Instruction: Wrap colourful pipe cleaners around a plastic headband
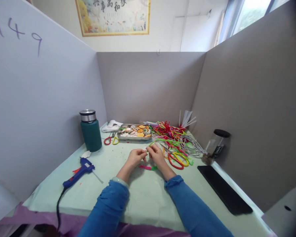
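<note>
My left hand (136, 156) and my right hand (157, 154) meet over the middle of the table, thumbs and fingertips pinched together. A bright green pipe cleaner (160, 140) runs from between the fingertips off to the right; its near end is hidden by my fingers. Something small and pale shows at the fingertips, too small to name. Below my hands lies a short pink and green pipe cleaner piece (145, 168). Large scissors (177, 160) with red and yellow handles rest just right of my right hand.
A metal tray (134, 138) of buttons or chips stands at the back, smaller scissors (111, 141) beside it. Heaped pipe cleaners (167, 130) fill the back right. Left are a green bottle (91, 136) and a corded blue glue gun (80, 172); right, a jar (215, 146) and black slab (224, 189).
</note>
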Demonstrator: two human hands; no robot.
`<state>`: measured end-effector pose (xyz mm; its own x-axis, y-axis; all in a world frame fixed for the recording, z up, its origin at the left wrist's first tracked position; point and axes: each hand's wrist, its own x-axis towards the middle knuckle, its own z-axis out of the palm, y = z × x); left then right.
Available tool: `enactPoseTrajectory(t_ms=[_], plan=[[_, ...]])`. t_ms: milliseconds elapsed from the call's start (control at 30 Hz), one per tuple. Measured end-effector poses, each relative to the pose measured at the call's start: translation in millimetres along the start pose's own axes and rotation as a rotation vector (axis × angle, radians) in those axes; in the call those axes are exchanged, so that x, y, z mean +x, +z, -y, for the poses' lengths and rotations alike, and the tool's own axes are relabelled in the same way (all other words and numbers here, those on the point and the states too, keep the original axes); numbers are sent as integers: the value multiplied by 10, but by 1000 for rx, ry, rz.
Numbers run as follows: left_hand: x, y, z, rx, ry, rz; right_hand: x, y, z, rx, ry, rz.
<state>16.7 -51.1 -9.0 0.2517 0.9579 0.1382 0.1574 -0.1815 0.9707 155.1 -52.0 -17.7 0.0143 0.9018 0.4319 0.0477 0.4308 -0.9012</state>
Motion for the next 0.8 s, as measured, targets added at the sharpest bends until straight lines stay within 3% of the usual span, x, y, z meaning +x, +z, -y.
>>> enactPoseTrajectory(t_ms=[267, 467, 533, 600, 700, 800], plan=[[-33, 13, -61, -59, -96, 60, 69, -59, -17, 162, 118, -143], [-169, -6, -192, -205, -178, 386, 68, -69, 18, 207, 139, -173], [-180, -13, -199, -183, -177, 420, 61, -97, 55, 169, 130, -117], [-158, -27, -180, -157, -158, 314, 48, -128, 103, 122, 124, -25], [-98, -65, -137, -192, -84, 58, 9, -136, 157, 70, 136, 111], [-55, -102, -108, -266, -28, -45, -41, -75, 148, -39, 138, 282]])
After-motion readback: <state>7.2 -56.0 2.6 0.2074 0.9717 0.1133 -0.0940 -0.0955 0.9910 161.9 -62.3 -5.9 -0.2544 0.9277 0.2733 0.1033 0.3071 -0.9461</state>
